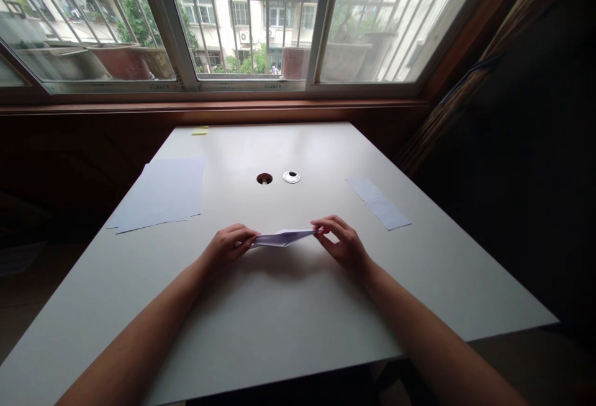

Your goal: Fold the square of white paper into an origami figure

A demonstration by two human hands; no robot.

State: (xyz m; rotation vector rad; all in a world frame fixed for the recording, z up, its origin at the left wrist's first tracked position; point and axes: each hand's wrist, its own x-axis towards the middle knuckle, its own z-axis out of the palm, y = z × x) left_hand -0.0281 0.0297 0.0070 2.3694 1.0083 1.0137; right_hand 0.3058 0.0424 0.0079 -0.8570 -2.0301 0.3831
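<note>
A folded piece of white paper point(284, 238) stretches between my two hands above the middle of the white table point(298, 319). It is long and narrow, pointed at its right end, with layers that part slightly in the middle. My left hand point(229, 244) pinches its left end between thumb and fingers. At the right tip, the thumb and fingertips of my right hand point(342, 241) close on the paper. A soft shadow lies on the tabletop beneath it.
Several white sheets point(162, 192) lie at the table's left. A paper strip point(379, 204) rests on the right. Farther back are a round cable hole point(264, 179), a white ring-shaped cover point(291, 177) and yellow slips point(200, 130). A barred window point(246, 21) stands beyond the far edge.
</note>
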